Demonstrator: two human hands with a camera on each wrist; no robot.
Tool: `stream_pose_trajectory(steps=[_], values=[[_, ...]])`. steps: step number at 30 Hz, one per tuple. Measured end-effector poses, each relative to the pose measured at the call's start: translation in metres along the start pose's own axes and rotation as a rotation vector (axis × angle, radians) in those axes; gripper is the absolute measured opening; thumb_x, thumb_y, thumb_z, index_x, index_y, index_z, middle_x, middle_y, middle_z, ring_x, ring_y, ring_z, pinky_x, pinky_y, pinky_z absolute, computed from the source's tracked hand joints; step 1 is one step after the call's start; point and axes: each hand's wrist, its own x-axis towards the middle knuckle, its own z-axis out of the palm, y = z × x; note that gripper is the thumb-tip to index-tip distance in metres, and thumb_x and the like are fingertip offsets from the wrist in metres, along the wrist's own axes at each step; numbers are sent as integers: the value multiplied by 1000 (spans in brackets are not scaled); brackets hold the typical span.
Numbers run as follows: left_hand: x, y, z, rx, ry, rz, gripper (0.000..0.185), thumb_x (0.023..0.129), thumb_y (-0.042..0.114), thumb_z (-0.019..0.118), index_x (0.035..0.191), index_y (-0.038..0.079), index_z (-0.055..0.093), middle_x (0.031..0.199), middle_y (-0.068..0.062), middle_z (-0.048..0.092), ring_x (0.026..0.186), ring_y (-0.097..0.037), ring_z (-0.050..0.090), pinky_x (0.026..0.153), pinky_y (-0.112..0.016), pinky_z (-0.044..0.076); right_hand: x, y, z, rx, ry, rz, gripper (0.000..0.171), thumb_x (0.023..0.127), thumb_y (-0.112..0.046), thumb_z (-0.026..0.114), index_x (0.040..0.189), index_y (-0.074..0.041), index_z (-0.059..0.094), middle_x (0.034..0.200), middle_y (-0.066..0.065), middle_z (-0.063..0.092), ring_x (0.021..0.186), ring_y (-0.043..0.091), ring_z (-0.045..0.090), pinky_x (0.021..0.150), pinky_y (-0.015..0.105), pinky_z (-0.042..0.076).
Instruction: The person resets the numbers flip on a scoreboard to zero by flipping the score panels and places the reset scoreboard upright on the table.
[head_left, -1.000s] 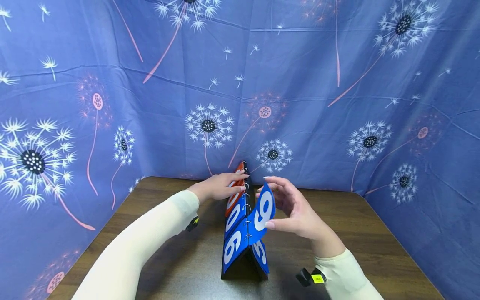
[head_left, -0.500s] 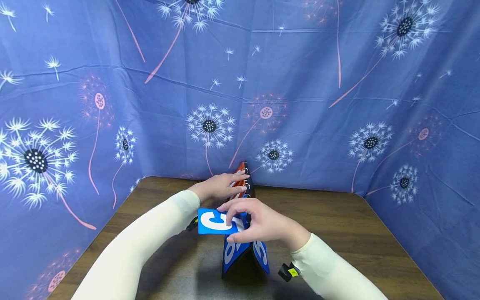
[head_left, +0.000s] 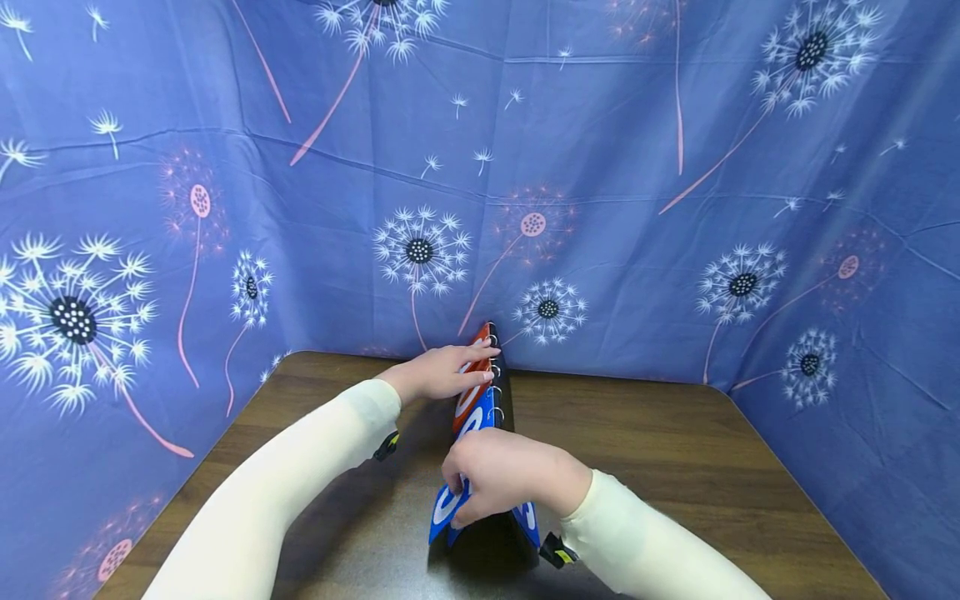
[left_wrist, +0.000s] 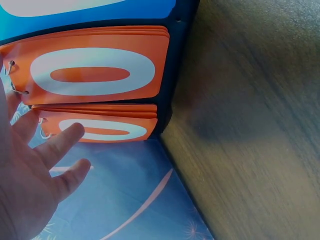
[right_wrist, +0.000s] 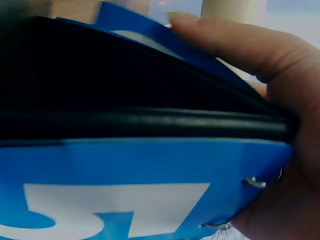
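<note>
A black tent-shaped flip scoreboard (head_left: 489, 540) stands end-on in the middle of the brown table (head_left: 675, 450), with its number cards hung on rings along the ridge. My left hand (head_left: 480, 367) rests with straight fingers on the far end, over the orange cards (head_left: 468, 397). The left wrist view shows those orange cards (left_wrist: 95, 75) with white zeros, and my left hand (left_wrist: 45, 160) spread beside them. My right hand (head_left: 459, 493) curls over the near end of the ridge and holds a blue card (head_left: 442, 510) down on the left face. In the right wrist view, my fingers (right_wrist: 235, 45) lie on that blue card (right_wrist: 135, 30), past the black ridge (right_wrist: 125, 120).
A blue cloth printed with dandelions (head_left: 600, 167) hangs close round the table on the left, back and right. Bare tabletop lies on both sides of the scoreboard. Small black devices sit at my left wrist (head_left: 385, 447) and right wrist (head_left: 553, 552).
My right hand swung a blue card from the right side up over the rings and down onto the left face. The left hand stayed in place.
</note>
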Motion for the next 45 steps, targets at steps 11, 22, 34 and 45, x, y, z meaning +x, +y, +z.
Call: stream_pose_trajectory(steps=[11,22,34,45], values=[[2,0,2,23,9,4,66,99,73,40,159,47,32,172,6,23,159,-25,28,126,-55,27,3,-9,4,-58,-64,113,20,77,-39,90,77,-27,74,64,-21,60,60,0,56,56,17,47],[1,0,2,9,1,-16,66,98,72,42,158,47,34,172,8,23,158,-22,30,126,-56,29,-30,19,-5,325,324,-220,23,93,-38,76,109,-23,75,103,-12,75,93,3,69,84,27,59],[0,0,1,-29,-2,-37,70,97,74,44,159,43,35,172,8,21,159,-24,28,126,-58,27,-79,63,35,419,466,136,73,71,-50,92,128,-22,55,124,-7,62,115,13,61,101,43,54],[0,0,2,-26,-10,-37,70,97,75,43,159,44,34,172,9,21,159,-26,28,125,-60,27,-80,65,75,491,371,292,101,65,-54,94,145,-31,38,132,-2,67,123,22,67,102,51,56]])
